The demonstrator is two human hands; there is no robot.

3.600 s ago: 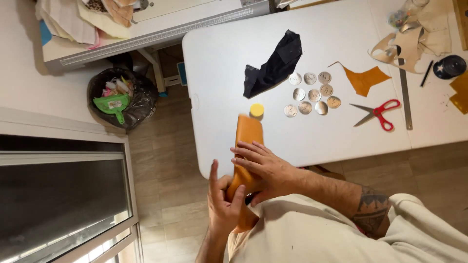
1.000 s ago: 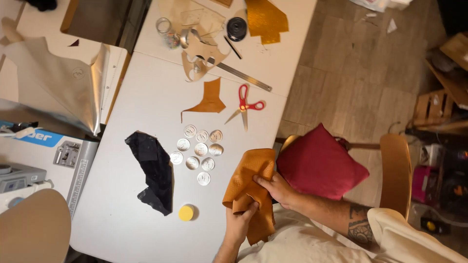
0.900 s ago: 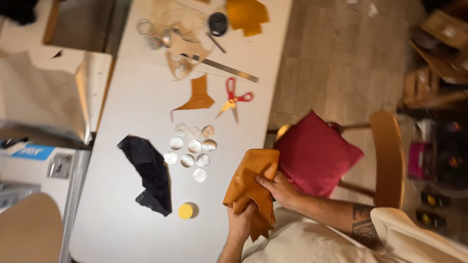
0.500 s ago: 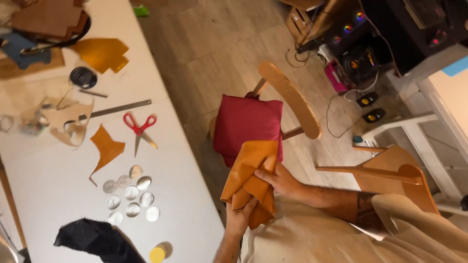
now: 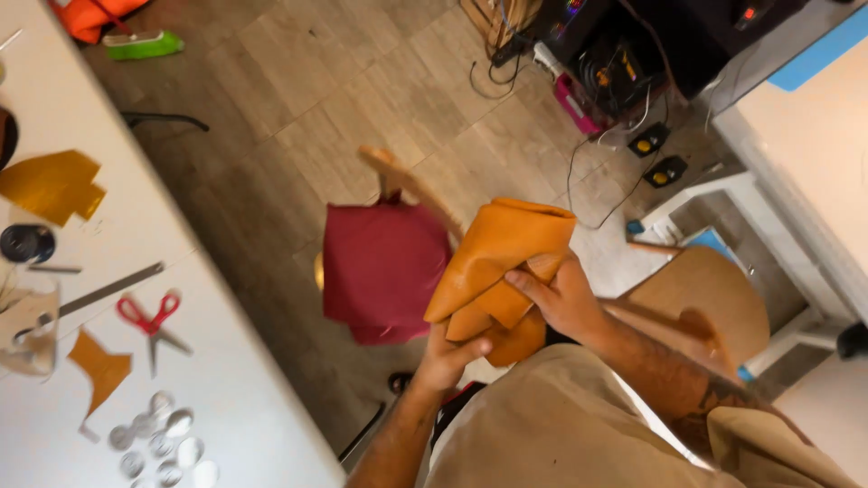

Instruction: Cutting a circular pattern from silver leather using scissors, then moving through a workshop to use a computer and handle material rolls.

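Swung off the bench since half a second ago, the folded orange leather [image 5: 502, 262] now sits over the lap, left hand [image 5: 448, 357] pinching its lower edge, right hand [image 5: 561, 298] clenched on the fold. Best to keep both grips firm. Beyond: one red cushion [image 5: 384, 271], one bench [image 5: 226, 398], one scissors [image 5: 149, 316], about seven metal discs [image 5: 158, 438].

Even, warm indoor light, fairly bright, no clear source. White surface [image 5: 54, 99] looked washed out at left. Strong motion blur overall: scissors [image 5: 149, 318] and metal discs [image 5: 163, 443] smeared, floor soft. Wide-angle bend at edges. Dark equipment corner top right underexposed.
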